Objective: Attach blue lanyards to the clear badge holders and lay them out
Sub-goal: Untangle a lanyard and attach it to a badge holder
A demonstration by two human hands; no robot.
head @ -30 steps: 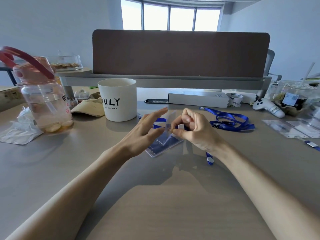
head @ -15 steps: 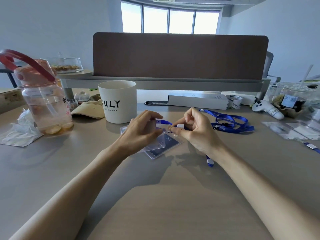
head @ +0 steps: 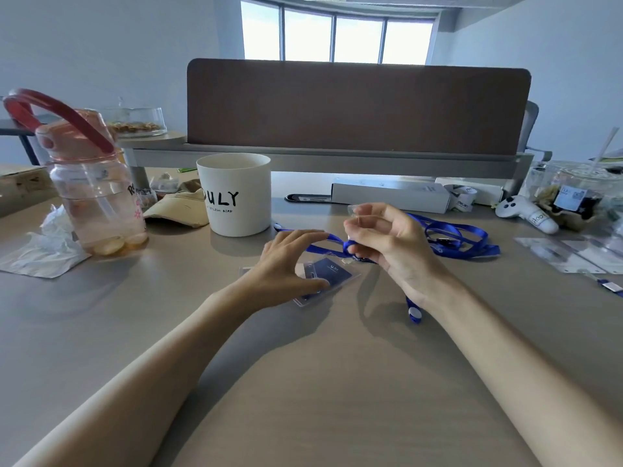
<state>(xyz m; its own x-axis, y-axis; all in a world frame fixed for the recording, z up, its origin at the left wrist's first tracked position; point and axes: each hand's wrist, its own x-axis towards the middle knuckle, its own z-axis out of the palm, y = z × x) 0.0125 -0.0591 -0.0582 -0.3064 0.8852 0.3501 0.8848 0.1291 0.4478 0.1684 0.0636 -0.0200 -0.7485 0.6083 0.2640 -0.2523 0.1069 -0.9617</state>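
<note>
Head view, bowed at its edges: the left hand [head: 286, 264] covers the left part of the clear badge holder [head: 333, 273]. The holder lies flat on the bench [head: 303, 382] between both hands, with a dark blue card inside. The left grip is spread, thumb tip pressing the holder's near edge and fingertips resting on the blue lanyard [head: 332, 238]. The right hand [head: 391, 247] hides the clip end; its grip pinches the flat ribbon just above the holder. Something clear at its upper fingertips is too faint to identify. Loose lanyards [head: 462, 237] coil behind, and flat clear sleeves [head: 569, 259] run off the right edge.
</note>
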